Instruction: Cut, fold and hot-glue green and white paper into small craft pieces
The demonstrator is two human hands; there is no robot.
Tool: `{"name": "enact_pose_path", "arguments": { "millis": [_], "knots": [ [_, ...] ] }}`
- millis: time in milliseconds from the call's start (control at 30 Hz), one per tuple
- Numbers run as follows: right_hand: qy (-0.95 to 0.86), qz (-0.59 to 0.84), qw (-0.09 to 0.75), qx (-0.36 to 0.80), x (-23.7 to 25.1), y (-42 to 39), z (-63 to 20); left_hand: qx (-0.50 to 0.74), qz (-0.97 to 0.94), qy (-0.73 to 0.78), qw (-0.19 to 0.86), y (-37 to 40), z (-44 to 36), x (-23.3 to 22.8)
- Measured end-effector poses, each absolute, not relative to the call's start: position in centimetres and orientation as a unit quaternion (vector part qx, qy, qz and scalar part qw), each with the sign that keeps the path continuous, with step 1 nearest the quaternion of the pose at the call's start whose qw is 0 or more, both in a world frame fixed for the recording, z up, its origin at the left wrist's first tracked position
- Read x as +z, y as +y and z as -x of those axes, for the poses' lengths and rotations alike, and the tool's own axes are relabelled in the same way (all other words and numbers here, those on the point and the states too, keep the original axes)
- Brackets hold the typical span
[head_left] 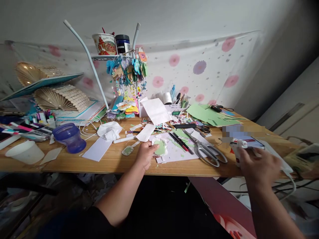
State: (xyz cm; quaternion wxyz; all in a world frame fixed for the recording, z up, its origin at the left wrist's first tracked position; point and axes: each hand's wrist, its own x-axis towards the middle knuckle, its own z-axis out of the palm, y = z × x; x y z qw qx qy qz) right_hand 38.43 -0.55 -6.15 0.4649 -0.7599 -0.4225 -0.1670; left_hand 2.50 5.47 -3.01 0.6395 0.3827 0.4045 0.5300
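Left hand (145, 156) is clamped on the green card (160, 148); well off to its right, the white bottle (235, 146) is stood upright at the right hand (260, 166), whose grip cannot be told.

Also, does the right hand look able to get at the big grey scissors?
Probably yes, though the right hand is at the white bottle: the grey scissors lie close by, apparently uncovered.
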Motion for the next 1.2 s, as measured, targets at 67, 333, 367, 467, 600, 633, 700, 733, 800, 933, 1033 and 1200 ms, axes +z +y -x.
{"name": "enact_pose_path", "arguments": {
  "millis": [67,333,367,467,600,633,700,733,800,933,1033,1200],
  "knots": [
    [-0.381,0.686,0.555,-0.277,-5.9,-2.2,-35.0,0.531,-0.391,0.4,0.636,5.6,-2.5,-3.7],
    [-0.669,0.52,0.484,0.215,-3.3,1.9,-21.4,0.527,-0.461,0.385,0.601,5.9,-2.6,-6.2],
    [-0.665,0.523,0.47,0.252,-3.2,2.8,-20.5,0.525,-0.467,0.383,0.6,6.0,-2.6,-6.2],
    [-0.649,0.545,0.443,0.293,-3.4,4.7,-19.2,0.517,-0.476,0.385,0.598,5.9,-2.6,-6.1],
    [-0.627,0.573,0.439,0.295,-3.7,5.2,-19.4,0.512,-0.485,0.39,0.592,5.9,-2.6,-6.1],
    [-0.628,0.574,0.439,0.291,-3.6,5.1,-19.5,0.512,-0.489,0.393,0.587,5.9,-2.6,-6.2],
    [-0.637,0.571,0.438,0.278,-3.3,4.9,-19.7,0.509,-0.505,0.404,0.568,6.0,-2.6,-6.5],
    [-0.644,0.567,0.437,0.27,-3.0,4.8,-19.7,0.507,-0.514,0.411,0.556,6.0,-2.7,-6.7],
    [-0.659,0.553,0.439,0.262,-2.6,4.4,-19.4,0.503,-0.531,0.423,0.536,6.1,-2.7,-7.0],
    [-0.695,0.494,0.465,0.237,-2.9,3.8,-18.4,0.5,-0.544,0.436,0.514,6.2,-2.7,-7.2],
    [-0.719,0.475,0.484,0.153,-3.8,3.7,-17.7,0.5,-0.551,0.43,0.511,6.2,-2.7,-7.1],
    [-0.716,0.488,0.495,0.07,-5.2,3.8,-16.9,0.503,-0.538,0.42,0.531,6.2,-2.6,-7.2]
  ]
}}
